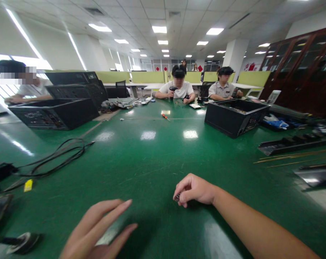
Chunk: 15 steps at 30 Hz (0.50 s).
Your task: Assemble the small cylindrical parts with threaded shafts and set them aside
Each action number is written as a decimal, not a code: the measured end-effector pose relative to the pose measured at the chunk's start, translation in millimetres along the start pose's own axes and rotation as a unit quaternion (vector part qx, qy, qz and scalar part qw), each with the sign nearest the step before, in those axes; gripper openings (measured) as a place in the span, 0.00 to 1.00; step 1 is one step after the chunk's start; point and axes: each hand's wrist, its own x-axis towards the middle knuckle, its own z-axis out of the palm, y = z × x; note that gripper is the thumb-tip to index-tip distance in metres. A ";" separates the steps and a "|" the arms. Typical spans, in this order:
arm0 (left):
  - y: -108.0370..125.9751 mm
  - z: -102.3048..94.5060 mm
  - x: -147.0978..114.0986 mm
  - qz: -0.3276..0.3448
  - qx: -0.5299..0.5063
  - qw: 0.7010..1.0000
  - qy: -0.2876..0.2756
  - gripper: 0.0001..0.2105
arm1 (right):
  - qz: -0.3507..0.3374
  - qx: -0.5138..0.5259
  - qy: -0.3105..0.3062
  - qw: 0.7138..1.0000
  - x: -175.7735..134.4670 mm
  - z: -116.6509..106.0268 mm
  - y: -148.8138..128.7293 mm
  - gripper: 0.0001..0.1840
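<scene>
Broadly, the entries run from largest to smallest; clock directions are read on the frame, with 12 o'clock at the far end of the table.

Table: glossy green top that fills the lower frame and mirrors the ceiling lights.

Left computer cases: black open chassis at 10 o'clock, one lying in front and others stacked behind.

Right computer case: black open chassis at 2 o'clock, with loose black panels just beyond it at 3 o'clock.

Co-workers: one person seated at 9 o'clock behind the left cases, two more seated at 12 o'clock at the far edge.

Black cable: loose loops at 9 o'clock, well apart from both hands.

Right hand: at 5 o'clock, knuckles up, fingers curled inward and pinching a small dark metal part at the fingertips, just above the table surface.

Left hand: at 7 o'clock, released, fingers spread and extended toward the centre, grasping nothing; whether it touches the table cannot be told.

Orange screwdriver: lying alone at 12 o'clock, mid-table.

Yellow tag: flat on the table at 8 o'clock, beside the cable.
</scene>
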 end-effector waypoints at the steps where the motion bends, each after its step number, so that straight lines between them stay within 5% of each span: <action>1: 7.8 15.3 11.0 0.065 0.007 0.996 -0.062 0.30 | 0.008 0.004 -0.026 1.000 -1.2 -0.3 1.1 0.18; 4: 31.2 64.9 45.3 0.160 -0.043 0.975 -0.147 0.28 | 0.003 0.015 -0.050 0.999 -2.4 -3.0 5.8 0.19; 7: 44.9 101.4 65.5 0.162 -0.107 0.972 -0.130 0.14 | -0.031 0.041 -0.025 0.998 -0.6 -5.0 9.1 0.21; 9: 46.2 108.5 67.7 0.133 -0.139 0.974 -0.122 0.11 | -0.042 0.054 -0.019 0.997 0.6 -4.6 9.1 0.22; 13: 30.9 72.7 54.1 0.068 -0.145 0.981 -0.110 0.11 | -0.029 0.056 -0.038 0.997 1.0 -4.0 5.1 0.25; 15: 17.2 36.2 43.6 -0.016 -0.110 0.993 -0.039 0.11 | -0.023 0.054 -0.041 0.997 0.8 -6.0 2.7 0.26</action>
